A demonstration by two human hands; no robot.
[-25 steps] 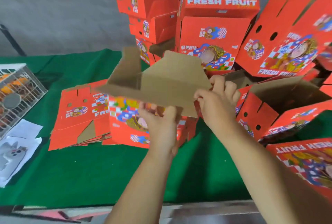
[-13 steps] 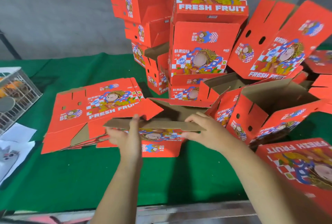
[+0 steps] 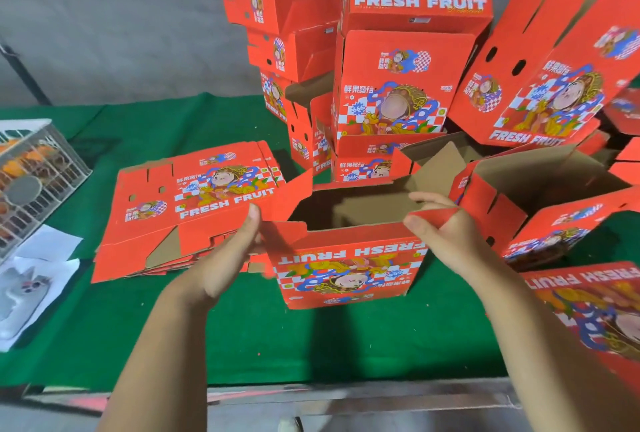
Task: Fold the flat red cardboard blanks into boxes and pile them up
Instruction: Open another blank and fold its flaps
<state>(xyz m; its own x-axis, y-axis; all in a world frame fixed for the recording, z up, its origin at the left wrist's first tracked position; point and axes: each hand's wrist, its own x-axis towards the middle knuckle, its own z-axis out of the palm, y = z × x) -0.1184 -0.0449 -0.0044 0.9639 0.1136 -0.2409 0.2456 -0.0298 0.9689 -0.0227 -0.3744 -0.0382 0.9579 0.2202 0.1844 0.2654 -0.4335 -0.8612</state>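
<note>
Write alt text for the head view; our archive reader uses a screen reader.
Two bare hands, left hand and right hand, grip the flaps of an open red fruit box on a green table, flat blanks to its left, folded boxes piled behind.

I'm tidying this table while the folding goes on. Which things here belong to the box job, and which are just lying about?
Job:
half-folded box, held by left hand and right hand
stack of flat blanks
pile of folded boxes

Lying about:
wire crate
white papers
grey cat toy
</note>
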